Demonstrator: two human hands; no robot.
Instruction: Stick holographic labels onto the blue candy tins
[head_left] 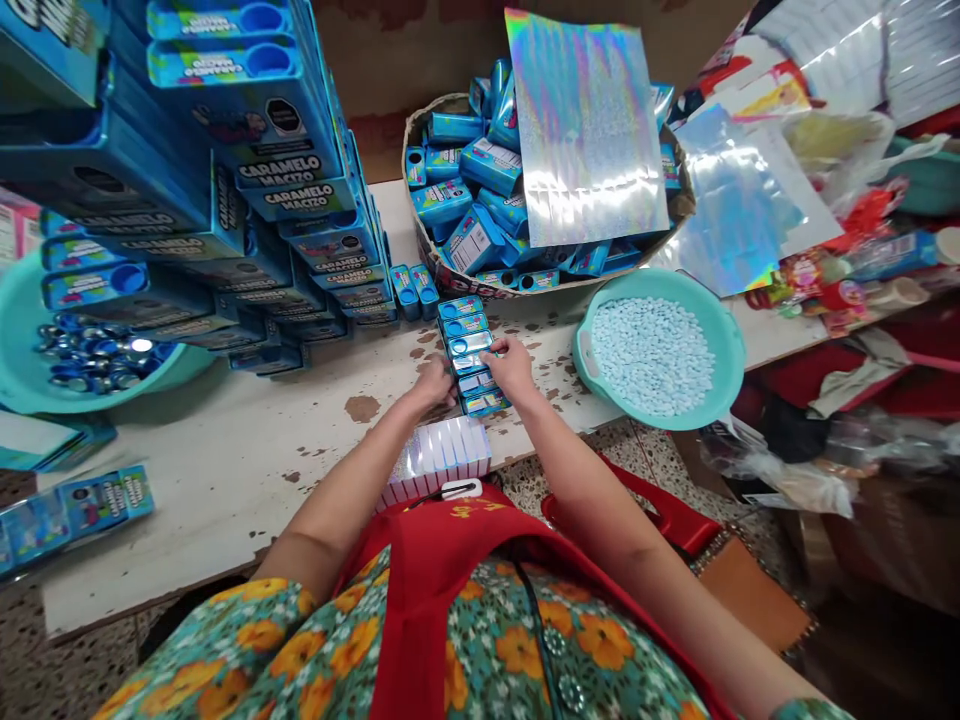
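A row of small blue boxes (466, 326) stands on the worn white table (315, 440) in front of me. My left hand (435, 384) is at the row's left side, its fingers curled against the lower boxes; what they hold, if anything, is hidden. On the right side, my right hand (510, 366) has its thumb and fingertips together at a middle box of the row. Two more small blue boxes (415, 291) stand just beyond the row's upper left. Between the row and my apron lies a block of shiny silvery strips (442, 450).
Tall stacks of blue cartons (277, 130) rise at left, beside a teal bowl of shiny blue pieces (19, 340). A cardboard box (411, 130) of blue boxes, topped by a holographic sheet (589, 130), stands behind. A teal bowl (731, 350) of pale pellets is at right.
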